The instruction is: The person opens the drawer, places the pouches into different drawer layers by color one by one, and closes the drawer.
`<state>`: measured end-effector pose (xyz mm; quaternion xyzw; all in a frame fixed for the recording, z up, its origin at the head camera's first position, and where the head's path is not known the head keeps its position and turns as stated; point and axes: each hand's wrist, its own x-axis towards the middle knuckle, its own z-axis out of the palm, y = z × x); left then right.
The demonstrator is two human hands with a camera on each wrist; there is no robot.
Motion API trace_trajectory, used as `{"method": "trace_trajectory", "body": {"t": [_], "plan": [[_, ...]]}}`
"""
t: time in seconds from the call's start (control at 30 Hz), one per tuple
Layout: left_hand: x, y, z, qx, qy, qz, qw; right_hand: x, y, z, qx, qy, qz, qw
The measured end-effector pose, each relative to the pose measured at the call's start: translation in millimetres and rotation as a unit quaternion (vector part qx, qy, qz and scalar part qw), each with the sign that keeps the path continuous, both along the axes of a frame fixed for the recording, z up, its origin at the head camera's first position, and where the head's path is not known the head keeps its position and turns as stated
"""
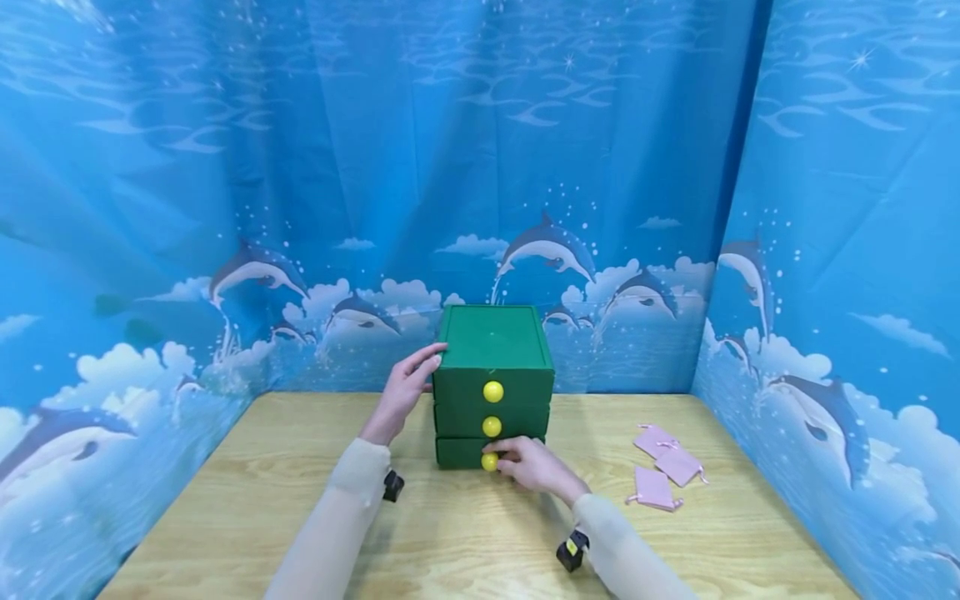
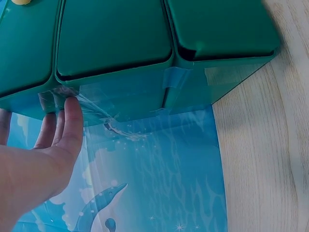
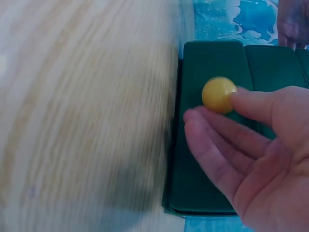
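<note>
A green box (image 1: 495, 337) with three stacked drawers stands at the back of the table, each drawer with a round yellow knob. My left hand (image 1: 403, 392) rests against the box's left side, fingertips near its top edge; in the left wrist view those fingers (image 2: 73, 121) touch the clear-taped side. With thumb and fingers, my right hand (image 1: 534, 467) holds the bottom drawer's yellow knob (image 1: 490, 462). The right wrist view shows the thumb on the knob (image 3: 218, 94) and other fingers curved beside it, over the bottom drawer front (image 3: 207, 179). The drawers look closed or nearly so.
Several small pink drawstring pouches (image 1: 654, 488) lie on the wooden table (image 1: 247, 500) to the right of the box. Behind and at the sides hangs a blue curtain (image 1: 420, 167) printed with dolphins.
</note>
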<state>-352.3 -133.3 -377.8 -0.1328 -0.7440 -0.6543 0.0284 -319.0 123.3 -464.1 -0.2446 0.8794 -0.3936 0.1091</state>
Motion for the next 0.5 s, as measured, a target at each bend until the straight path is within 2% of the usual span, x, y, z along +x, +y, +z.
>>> {"method": "trace_trajectory", "body": {"t": [0.3,0.5], "plan": [[0.7,0.4,0.4,0.001,0.006,-0.003,1.0000,11.4,-2,1.9,0.009,0.022,0.019,0.9995],[0.1,0.0,0.6,0.004,-0.007,-0.008,0.9999,21.8,-1,2.4,0.013,0.020,0.028,0.9993]]}}
